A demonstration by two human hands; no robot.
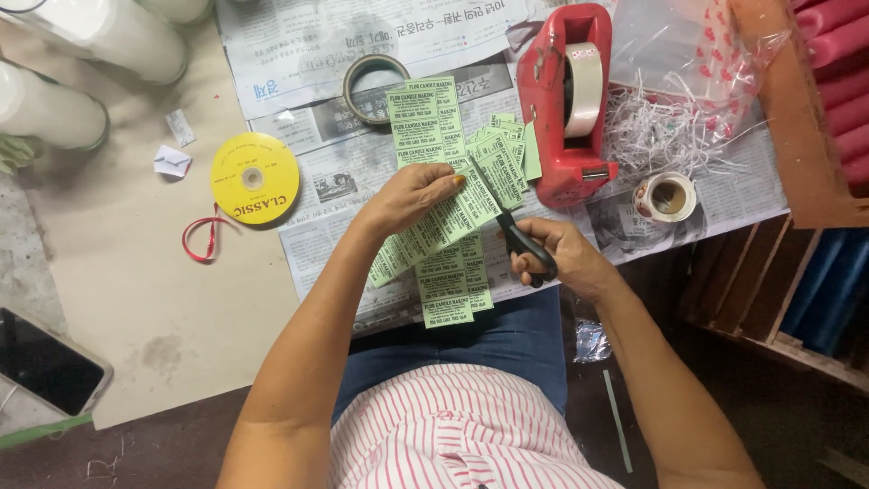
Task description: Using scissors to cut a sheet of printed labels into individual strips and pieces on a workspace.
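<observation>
My left hand (409,195) holds a sheet of light green printed labels (434,240) over the newspaper-covered table edge. My right hand (554,258) grips black-handled scissors (520,240), whose blades point up into the sheet near my left fingertips. More green label strips (425,122) lie flat above my left hand, and a heap of cut single labels (507,149) rests beside the red tape dispenser (570,100). Another strip of the labels (448,290) hangs down over my lap.
A yellow ribbon spool (254,177) with a red ribbon end, a tape ring (374,86), a small patterned tape roll (667,196), shredded white paper (661,131), white candles (100,36), a phone (47,362), and crates holding red and blue candles (828,109).
</observation>
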